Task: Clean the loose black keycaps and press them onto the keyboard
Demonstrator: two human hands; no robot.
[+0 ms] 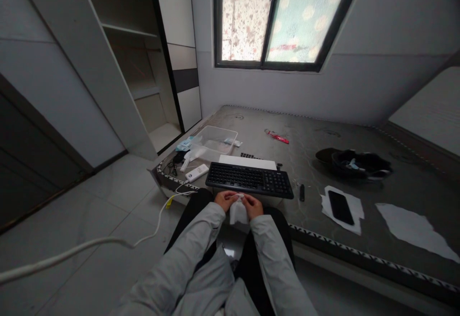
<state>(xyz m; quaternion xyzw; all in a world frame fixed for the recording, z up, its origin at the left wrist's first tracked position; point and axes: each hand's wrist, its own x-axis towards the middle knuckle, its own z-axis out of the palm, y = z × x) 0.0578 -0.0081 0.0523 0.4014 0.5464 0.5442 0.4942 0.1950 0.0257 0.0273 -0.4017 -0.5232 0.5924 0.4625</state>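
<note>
Between my knees, at the edge of the mattress, both hands pinch the top of a thin white tissue or cloth (238, 213) that hangs down. My left hand (225, 200) has its fingertips closed on one side of it, and my right hand (253, 206) grips the other side. Anything small inside the pinch is hidden. Just beyond the hands lies a black keyboard (249, 180), partly resting on a flat white box (247, 163). Several small black keycaps (250, 155) lie behind that box. A small black stick-like item (302, 193) is right of the keyboard.
A clear plastic bin (215, 139) and a white power strip (197, 173) stand left, with a white cable (158, 225) trailing to the floor. To the right are a phone (340, 207) on paper, another paper sheet (413, 230) and a dark cap (355, 164). A red packet (279, 137) lies farther back.
</note>
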